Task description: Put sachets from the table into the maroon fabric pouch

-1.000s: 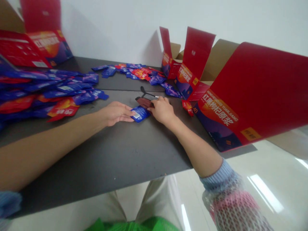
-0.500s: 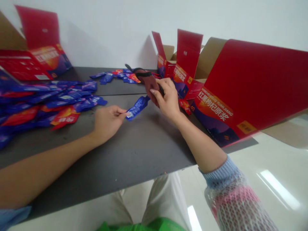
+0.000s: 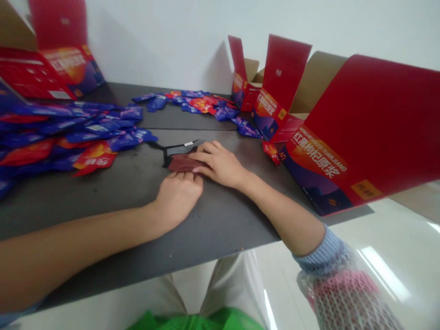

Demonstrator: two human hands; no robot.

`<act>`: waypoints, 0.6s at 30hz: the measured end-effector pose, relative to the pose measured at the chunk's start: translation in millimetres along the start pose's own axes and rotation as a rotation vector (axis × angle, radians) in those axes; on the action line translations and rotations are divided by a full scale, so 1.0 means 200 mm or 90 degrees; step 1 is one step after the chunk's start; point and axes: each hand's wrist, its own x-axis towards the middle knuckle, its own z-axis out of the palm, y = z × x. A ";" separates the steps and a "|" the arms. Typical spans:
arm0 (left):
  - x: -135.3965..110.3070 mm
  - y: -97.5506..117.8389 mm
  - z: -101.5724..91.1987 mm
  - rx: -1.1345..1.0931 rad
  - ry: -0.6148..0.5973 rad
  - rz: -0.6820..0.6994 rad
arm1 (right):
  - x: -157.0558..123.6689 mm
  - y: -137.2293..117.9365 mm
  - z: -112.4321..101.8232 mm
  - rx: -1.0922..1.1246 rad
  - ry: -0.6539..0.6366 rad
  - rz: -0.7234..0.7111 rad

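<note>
A brown cloth piece (image 3: 182,164) with black edging, a black strap and a small white label lies on the dark table, looking like a fabric mask. My right hand (image 3: 223,167) holds it from the right, fingers bent over its top and thumb at the near edge. My left hand (image 3: 179,195) is closed, its curled fingertips against the cloth's near edge. What those fingers grip is hidden. No blue sachet shows between my hands.
A large pile of blue and red sachets (image 3: 92,130) lies to the left. More sachets (image 3: 202,104) spread along the back. Open red cartons (image 3: 316,156) stand at the right, and another carton (image 3: 65,68) is at the back left. The table's front edge (image 3: 206,260) is close to me.
My right hand has brought the brown cloth down and nearer, onto the table. My left hand has moved right to meet it. The blue sachet it pinched is out of sight.
</note>
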 end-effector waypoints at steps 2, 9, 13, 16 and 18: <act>-0.01 0.01 0.00 0.014 0.026 0.018 | 0.00 -0.01 -0.03 -0.046 -0.015 0.077; -0.09 0.06 0.01 0.059 0.088 0.052 | -0.02 0.06 -0.05 -0.164 -0.004 0.322; -0.13 0.08 -0.01 0.074 0.097 0.086 | -0.01 0.11 -0.08 -0.124 0.068 0.324; -0.13 0.08 -0.04 0.082 0.092 0.081 | -0.02 0.11 -0.10 -0.028 0.136 0.251; -0.12 0.09 -0.05 0.061 0.099 0.077 | -0.02 0.09 -0.09 0.032 0.154 0.174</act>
